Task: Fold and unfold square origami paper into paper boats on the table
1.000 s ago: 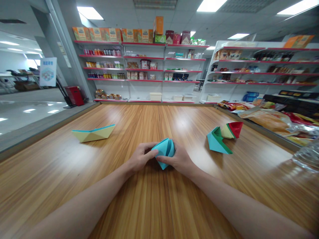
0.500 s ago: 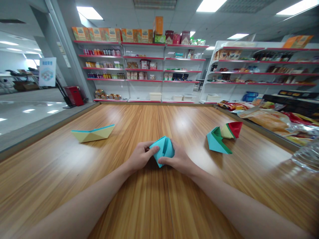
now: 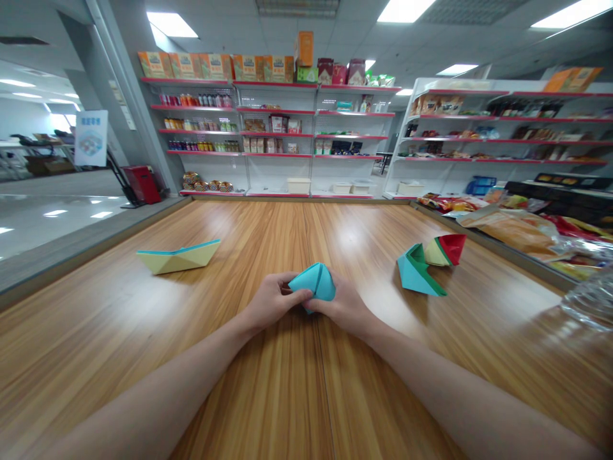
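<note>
Two bare forearms [image 3: 191, 374] reach in from the lower corners over a wood-grain counter [image 3: 278, 409], meeting near the middle. The left hand [image 3: 278, 298] and right hand [image 3: 348, 304] both grip a folded blue paper piece [image 3: 303, 278], one from each side, fingers curled behind it and thumbs in front, the thumb tips close together at its lower part. A narrow slit runs down the paper between two bulging halves; its bottom is mostly hidden by the thumbs, and whether it touches the counter is hard to tell. At the far right edge sits some crumpled-looking clear plastic [image 3: 591, 300]. Well apart to the left, a pale yellow paper boat [image 3: 182, 260] with a blue rim rests on the counter. To the right are a blue and green folded paper [image 3: 412, 275] and, just behind it, a yellow, green and red folded paper [image 3: 450, 249]. Past the counter's right border lie packaged goods [image 3: 517, 231]. Farther back, white shelves [image 3: 275, 167] with red edges hold bottles and cartons, with orange boxes [image 3: 215, 66] along the top; a sign [image 3: 90, 138] stands at left.
</note>
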The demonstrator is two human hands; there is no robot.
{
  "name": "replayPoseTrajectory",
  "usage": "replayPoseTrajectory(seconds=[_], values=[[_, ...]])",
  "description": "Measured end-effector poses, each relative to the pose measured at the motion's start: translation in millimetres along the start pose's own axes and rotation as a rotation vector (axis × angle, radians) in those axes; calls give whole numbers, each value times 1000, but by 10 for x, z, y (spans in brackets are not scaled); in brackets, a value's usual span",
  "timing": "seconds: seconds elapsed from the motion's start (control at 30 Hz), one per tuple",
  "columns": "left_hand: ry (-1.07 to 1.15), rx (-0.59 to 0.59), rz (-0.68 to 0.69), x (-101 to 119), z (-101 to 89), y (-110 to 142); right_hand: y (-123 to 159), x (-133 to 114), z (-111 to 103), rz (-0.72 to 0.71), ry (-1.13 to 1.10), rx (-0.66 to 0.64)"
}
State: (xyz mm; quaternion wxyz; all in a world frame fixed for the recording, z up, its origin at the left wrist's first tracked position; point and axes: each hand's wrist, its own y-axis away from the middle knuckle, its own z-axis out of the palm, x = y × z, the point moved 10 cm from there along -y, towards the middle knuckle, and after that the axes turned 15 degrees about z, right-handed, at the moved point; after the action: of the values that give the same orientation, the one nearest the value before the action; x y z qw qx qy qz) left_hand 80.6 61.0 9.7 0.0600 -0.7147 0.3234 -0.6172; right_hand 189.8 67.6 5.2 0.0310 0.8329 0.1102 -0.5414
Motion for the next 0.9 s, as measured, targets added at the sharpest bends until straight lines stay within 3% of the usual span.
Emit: replayPoseTrajectory(seconds=[0.23,0.5,0.9], values=[[-21,-22,13,10,12,-5,-6,16,43,-16,-55,-45],[-206,5,43,64,-74,9,41,-53,103,-40,-82,-118],[-46,35,22,-20,-66,20,82,-135,90,-92,-10,-126]])
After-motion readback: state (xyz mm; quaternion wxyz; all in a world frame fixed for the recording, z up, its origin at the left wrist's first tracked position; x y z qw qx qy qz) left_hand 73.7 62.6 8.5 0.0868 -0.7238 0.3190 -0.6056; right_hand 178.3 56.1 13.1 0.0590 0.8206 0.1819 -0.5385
